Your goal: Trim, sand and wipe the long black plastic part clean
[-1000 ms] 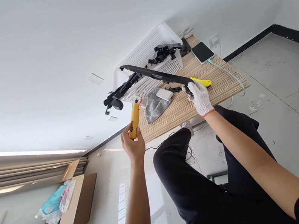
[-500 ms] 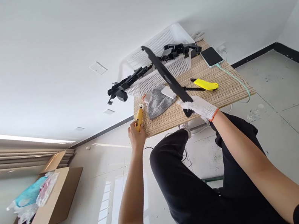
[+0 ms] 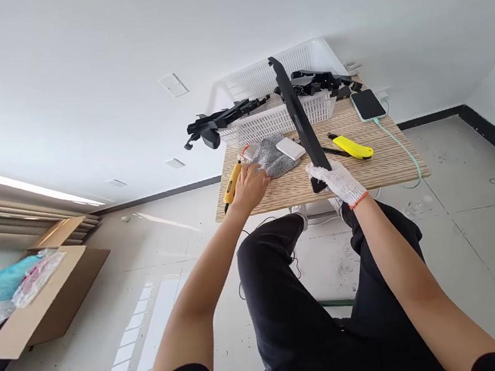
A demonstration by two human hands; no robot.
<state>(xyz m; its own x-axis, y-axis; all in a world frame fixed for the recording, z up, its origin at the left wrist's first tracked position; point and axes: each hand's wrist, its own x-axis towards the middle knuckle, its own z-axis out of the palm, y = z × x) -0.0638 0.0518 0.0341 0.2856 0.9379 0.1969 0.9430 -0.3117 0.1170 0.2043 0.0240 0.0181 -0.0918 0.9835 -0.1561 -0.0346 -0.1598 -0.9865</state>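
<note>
My right hand point(image 3: 336, 182), in a white knit glove with an orange cuff, grips the lower end of a long black plastic strip point(image 3: 298, 113), which rises at a slant over the table. Bare, my left hand point(image 3: 251, 186) reaches onto the near left edge of a grey speckled cloth point(image 3: 274, 157); its fingers look apart, with no tool in them. Just left of it lies a yellow pen-shaped tool point(image 3: 233, 184) with a dark tail end. A white flat block point(image 3: 290, 148) rests on the cloth. To the right of the strip is a yellow utility knife point(image 3: 352, 146).
Behind, a white slotted basket point(image 3: 261, 127) bears black plastic parts point(image 3: 229, 117) that jut past its left side. A phone point(image 3: 367, 105) with a green cable lies at the right of the striped wooden table point(image 3: 386, 165). An open cardboard box point(image 3: 63, 292) stands on the left.
My left hand has let go of the yellow tool, now lying on the table, and moved right to the cloth. The black strip stands more upright in my right hand. The view has turned slightly.
</note>
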